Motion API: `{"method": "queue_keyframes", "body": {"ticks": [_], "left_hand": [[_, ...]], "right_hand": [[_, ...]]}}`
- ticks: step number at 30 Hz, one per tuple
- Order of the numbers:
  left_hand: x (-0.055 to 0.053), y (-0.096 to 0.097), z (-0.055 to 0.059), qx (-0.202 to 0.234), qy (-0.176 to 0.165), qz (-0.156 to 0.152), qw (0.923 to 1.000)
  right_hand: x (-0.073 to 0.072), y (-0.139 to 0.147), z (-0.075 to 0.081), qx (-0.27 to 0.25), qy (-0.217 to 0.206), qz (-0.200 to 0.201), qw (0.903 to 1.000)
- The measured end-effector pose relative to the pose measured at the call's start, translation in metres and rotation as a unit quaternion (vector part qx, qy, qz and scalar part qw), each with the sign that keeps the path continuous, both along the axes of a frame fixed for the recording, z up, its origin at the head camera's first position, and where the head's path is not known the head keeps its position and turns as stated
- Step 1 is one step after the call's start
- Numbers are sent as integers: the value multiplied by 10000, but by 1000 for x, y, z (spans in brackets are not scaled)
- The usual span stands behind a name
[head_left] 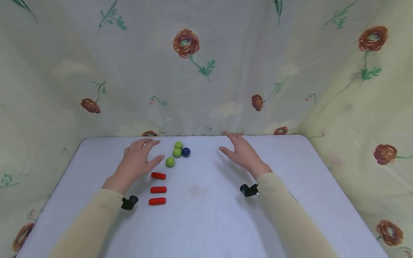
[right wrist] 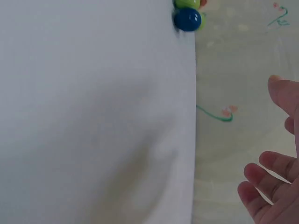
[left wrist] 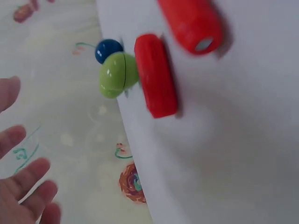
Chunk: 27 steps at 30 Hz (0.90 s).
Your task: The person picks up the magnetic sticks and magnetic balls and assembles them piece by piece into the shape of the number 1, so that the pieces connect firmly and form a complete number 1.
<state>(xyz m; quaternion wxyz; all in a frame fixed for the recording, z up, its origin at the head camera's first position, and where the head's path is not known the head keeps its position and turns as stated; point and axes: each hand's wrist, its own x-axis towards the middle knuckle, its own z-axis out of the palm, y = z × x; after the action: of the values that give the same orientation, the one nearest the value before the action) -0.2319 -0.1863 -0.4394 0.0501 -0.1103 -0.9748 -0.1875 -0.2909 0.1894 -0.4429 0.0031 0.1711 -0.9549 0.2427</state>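
Left of the blue ball [head_left: 185, 152], the left hand [head_left: 135, 161] holds nothing, fingers loosely spread. Right of it, the right hand [head_left: 242, 153] is likewise.

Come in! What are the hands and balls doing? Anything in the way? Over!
Left hand, right hand: both empty. Three green balls, one blue ball beyond three red cylinders. Nothing visible between right hand and blue ball.

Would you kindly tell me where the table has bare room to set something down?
One bare patch of table lies between the red pieces and the right hand, running down between the sleeves. Another lies right of the right sleeve. It is crowded near the left hand, where green balls and a blue ball sit beyond the red pieces.
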Motion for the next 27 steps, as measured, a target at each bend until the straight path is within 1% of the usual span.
{"method": "queue_keyframes", "body": {"ticks": [4, 6, 10, 13, 16, 18, 22, 27], "left_hand": [[17, -1, -5, 476, -340, -183, 9981], [26, -2, -9, 712, -553, -175, 9958], [44, -6, -17, 1128, -870, 18, 9898], [57, -10, -24, 1461, -1109, 163, 9829], [68, -14, -32, 1807, -1291, 198, 9748], [76, -16, -38, 1974, -1340, 220, 9709], [89, -17, -54, 2239, -1289, 231, 9658], [98, -14, -70, 2447, -1149, 244, 9625]], "right_hand": [[11, -3, -14, -421, -120, 4, 9990], [17, -6, -22, -663, -261, 3, 9975], [25, -12, -36, -989, -451, -27, 9941], [28, -18, -45, -1158, -496, -77, 9920], [29, -25, -50, -1363, -553, -74, 9891], [29, -31, -52, -1461, -603, -69, 9874], [28, -41, -59, -1560, -642, -19, 9857], [24, -51, -65, -1540, -571, 106, 9864]]}}
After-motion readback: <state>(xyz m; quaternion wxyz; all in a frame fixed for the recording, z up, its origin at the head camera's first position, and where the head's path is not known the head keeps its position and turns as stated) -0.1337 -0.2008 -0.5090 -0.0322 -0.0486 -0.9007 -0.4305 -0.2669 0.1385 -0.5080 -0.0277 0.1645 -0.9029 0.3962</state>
